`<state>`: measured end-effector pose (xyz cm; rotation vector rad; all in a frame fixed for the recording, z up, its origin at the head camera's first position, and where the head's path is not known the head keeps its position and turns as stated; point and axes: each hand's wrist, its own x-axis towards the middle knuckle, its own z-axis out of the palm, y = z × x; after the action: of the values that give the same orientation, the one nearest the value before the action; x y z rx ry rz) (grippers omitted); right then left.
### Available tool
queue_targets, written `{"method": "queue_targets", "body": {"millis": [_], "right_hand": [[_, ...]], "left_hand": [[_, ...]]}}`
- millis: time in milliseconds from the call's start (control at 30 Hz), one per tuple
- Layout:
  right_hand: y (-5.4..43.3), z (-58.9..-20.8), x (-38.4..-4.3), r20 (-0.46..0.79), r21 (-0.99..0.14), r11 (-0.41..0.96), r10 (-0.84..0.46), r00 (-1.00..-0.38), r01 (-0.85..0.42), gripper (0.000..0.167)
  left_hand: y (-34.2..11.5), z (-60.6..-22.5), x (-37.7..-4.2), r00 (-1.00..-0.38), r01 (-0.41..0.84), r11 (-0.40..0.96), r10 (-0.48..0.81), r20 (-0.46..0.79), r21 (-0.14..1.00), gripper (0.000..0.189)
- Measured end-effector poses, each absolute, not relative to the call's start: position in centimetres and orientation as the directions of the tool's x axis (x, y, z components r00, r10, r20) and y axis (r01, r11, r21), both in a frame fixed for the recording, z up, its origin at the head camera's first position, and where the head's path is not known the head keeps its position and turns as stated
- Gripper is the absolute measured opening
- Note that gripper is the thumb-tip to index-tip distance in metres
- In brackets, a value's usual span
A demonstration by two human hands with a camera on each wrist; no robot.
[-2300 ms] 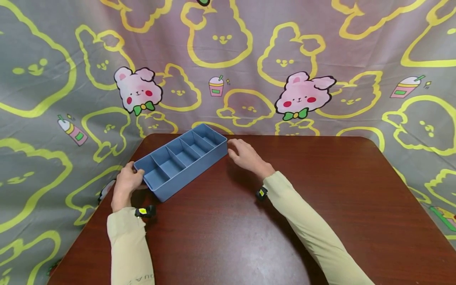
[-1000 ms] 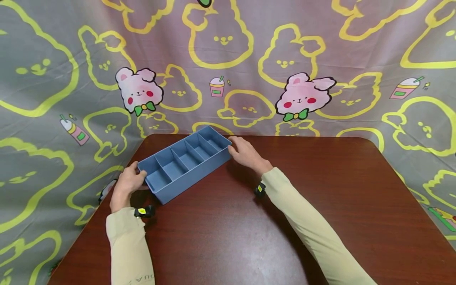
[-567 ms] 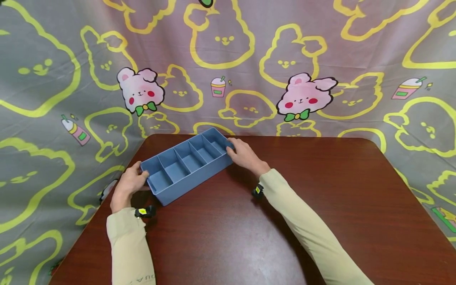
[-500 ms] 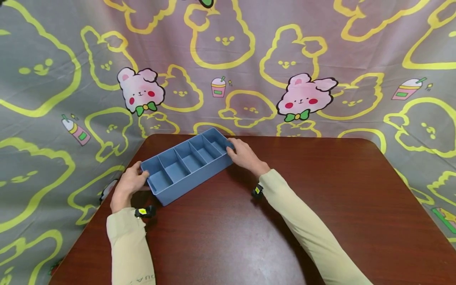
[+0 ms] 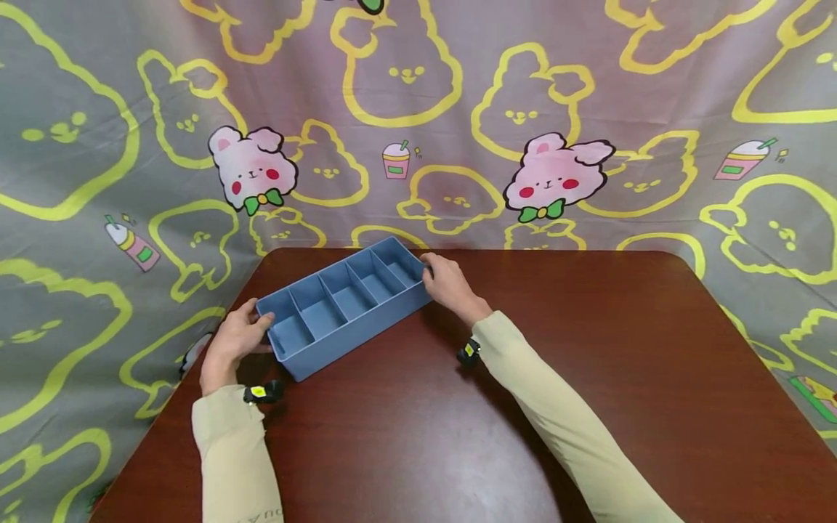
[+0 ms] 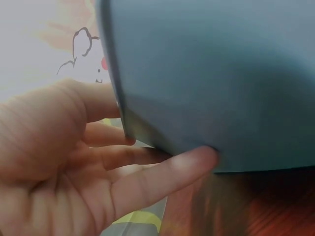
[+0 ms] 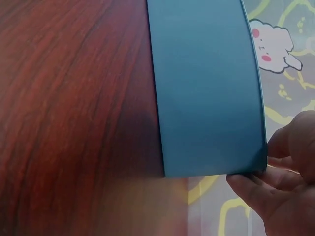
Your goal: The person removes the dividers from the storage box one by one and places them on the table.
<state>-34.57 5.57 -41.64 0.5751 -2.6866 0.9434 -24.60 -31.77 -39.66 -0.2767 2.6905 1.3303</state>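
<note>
A blue divided storage box (image 5: 356, 332) stands slantwise on the table at the back left, with several compartments in a row and nothing seen inside. My left hand (image 5: 237, 335) grips its near left end, thumb over the rim. In the left wrist view, a fingertip (image 6: 202, 156) reaches the lower edge of the box's end wall (image 6: 211, 83). At the far right end my right hand (image 5: 451, 287) holds the box by its end. From the right wrist, fingers (image 7: 251, 189) touch the end corner beside the long side wall (image 7: 206, 98); the rest of that grip is partly hidden.
The brown wooden table (image 5: 523, 407) spreads to the right and front of the box. A patterned cloth curtain (image 5: 451, 94) hangs close behind the table and along its left side.
Over the earlier frames the box shifts slightly right and toward me, with my left hand on it. My right hand, at first beside the far end, now holds it.
</note>
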Motion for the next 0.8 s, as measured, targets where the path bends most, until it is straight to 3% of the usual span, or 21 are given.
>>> {"method": "queue_targets", "body": {"millis": [633, 800], "right_hand": [[5.7, -40.9, -34.4, 0.237, -0.539, 0.762, -0.273, -0.932, -0.36, 0.039], [5.7, -40.4, -34.2, 0.202, -0.525, 0.775, -0.288, -0.936, -0.351, 0.041]], "left_hand": [[-31.8, -39.5, -24.6, -0.965, -0.256, 0.507, -0.178, -0.19, 0.823, 0.07], [-31.8, -39.5, -24.4, -0.972, -0.234, 0.526, -0.146, -0.184, 0.818, 0.069]]}}
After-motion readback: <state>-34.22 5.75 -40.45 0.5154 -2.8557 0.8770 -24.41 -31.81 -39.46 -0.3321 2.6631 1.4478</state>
